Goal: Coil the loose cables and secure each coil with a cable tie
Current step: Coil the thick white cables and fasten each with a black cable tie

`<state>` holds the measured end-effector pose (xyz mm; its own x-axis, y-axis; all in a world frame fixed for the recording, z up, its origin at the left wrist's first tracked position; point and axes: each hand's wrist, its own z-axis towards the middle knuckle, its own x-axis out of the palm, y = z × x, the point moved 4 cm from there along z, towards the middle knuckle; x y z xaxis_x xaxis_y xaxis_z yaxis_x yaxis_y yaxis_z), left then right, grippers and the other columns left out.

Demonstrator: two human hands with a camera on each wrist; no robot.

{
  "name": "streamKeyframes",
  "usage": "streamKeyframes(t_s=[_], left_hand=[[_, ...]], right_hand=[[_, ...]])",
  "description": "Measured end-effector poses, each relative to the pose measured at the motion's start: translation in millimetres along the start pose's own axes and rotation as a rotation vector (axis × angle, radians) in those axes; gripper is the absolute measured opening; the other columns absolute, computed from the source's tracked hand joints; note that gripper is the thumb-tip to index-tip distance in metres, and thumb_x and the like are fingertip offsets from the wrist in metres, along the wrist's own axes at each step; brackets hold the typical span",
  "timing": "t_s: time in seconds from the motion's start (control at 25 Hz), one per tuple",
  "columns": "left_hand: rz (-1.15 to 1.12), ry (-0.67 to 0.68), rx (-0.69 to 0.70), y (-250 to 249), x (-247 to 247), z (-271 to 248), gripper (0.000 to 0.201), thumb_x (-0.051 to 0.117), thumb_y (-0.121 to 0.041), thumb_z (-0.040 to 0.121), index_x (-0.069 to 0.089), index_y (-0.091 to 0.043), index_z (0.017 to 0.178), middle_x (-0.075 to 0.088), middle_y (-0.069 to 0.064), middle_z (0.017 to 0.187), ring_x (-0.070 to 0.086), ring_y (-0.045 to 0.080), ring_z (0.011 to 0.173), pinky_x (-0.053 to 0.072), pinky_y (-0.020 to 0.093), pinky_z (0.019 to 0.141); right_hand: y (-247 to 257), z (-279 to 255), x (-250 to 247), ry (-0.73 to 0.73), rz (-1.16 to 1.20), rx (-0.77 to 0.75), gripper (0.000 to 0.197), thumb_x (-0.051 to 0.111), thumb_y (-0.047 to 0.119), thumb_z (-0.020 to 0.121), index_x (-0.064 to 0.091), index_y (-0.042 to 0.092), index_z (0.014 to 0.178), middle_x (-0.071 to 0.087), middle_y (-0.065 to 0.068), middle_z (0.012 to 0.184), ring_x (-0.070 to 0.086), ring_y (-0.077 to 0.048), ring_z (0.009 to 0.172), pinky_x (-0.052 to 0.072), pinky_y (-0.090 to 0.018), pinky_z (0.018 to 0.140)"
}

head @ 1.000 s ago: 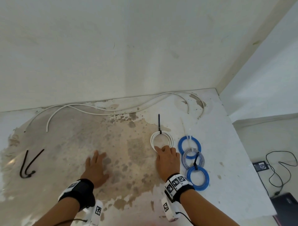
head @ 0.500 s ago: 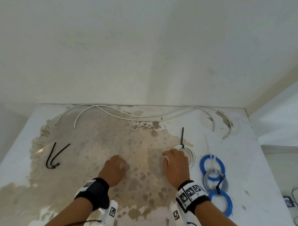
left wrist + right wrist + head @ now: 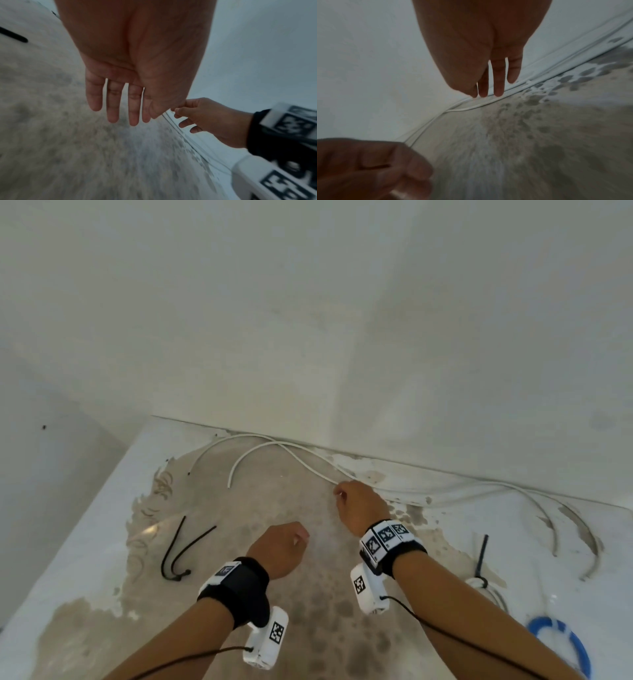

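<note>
At the far edge by the wall (image 3: 308,337), reaching with right hand (image 3: 359,505), fingertips (image 3: 498,93) closing on the loose white cable (image 3: 298,455); whether already pinching, cannot tell. Hovering nearer and lower, left hand (image 3: 279,549) relaxed, holding nothing. Running left-right along the wall, nearest the right hand, black ties (image 3: 181,553) lying well left.

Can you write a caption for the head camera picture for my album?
Right hand reaches a loose white cable by the wall; left hand hovers, empty.
</note>
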<state>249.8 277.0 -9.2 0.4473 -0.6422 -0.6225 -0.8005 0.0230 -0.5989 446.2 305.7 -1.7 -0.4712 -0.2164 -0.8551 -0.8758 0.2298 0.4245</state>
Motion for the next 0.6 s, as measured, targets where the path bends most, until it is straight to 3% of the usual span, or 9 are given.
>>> streamKeyframes(t_s=[0.08,0.2,0.32,0.4,0.48,0.6], left_hand=[[-0.025,0.008,0.025,13.1,-15.4,12.1,0.021,0.045,-0.026,0.102,0.064,-0.026,0.11,0.067,-0.002,0.114,0.061,0.017,0.095,0.042,0.024,0.077],[-0.03,0.02,0.055,30.9,-31.4,26.3,0.025,0.044,-0.027,0.103,0.064,-0.022,0.117,0.068,-0.001,0.113,0.063,0.019,0.097,0.045,0.027,0.079],[-0.077,-0.001,0.075,48.8,-41.2,39.7,0.023,0.046,-0.028,0.102,0.066,-0.025,0.112,0.069,-0.005,0.112,0.064,0.017,0.1,0.045,0.024,0.079],[-0.157,-0.012,0.091,51.5,-45.7,45.2,0.021,0.047,-0.032,0.103,0.065,-0.028,0.112,0.068,-0.007,0.113,0.062,0.013,0.101,0.044,0.021,0.081],[-0.351,-0.031,0.068,43.6,-50.5,47.7,0.022,0.049,-0.038,0.103,0.061,-0.029,0.118,0.066,-0.008,0.119,0.063,0.012,0.106,0.047,0.025,0.087],[-0.837,-0.057,-0.065,15.1,-64.0,49.6,0.032,0.052,-0.04,0.102,0.053,-0.023,0.129,0.064,-0.004,0.128,0.065,0.016,0.11,0.05,0.033,0.095]], right_hand=[[3.0,33.7,-1.0,-0.091,-0.009,0.088,0.028,0.045,0.027,0.103,0.065,0.024,0.123,0.06,-0.003,0.125,0.062,-0.027,0.111,0.052,-0.038,0.09],[-3.3,68.5,7.1,-0.08,-0.068,0.203,0.03,0.048,0.025,0.103,0.061,0.024,0.129,0.053,-0.004,0.137,0.058,-0.028,0.12,0.048,-0.038,0.095],[-4.3,83.8,16.2,-0.063,-0.14,0.254,0.024,0.048,0.023,0.103,0.062,0.021,0.122,0.054,-0.006,0.132,0.058,-0.029,0.117,0.047,-0.038,0.091],[1.1,83.4,12.7,-0.152,-0.126,0.238,0.019,0.048,0.022,0.103,0.062,0.018,0.115,0.056,-0.006,0.125,0.058,-0.03,0.11,0.048,-0.038,0.086],[11.7,71.5,5.2,-0.306,0.02,0.175,0.015,0.05,0.02,0.102,0.062,0.016,0.11,0.056,-0.004,0.118,0.06,-0.028,0.102,0.052,-0.039,0.078],[32.5,31.3,-4.4,-0.487,0.21,-0.003,0.009,0.053,0.021,0.102,0.061,0.019,0.106,0.054,0.002,0.112,0.06,-0.018,0.09,0.053,-0.034,0.071]])
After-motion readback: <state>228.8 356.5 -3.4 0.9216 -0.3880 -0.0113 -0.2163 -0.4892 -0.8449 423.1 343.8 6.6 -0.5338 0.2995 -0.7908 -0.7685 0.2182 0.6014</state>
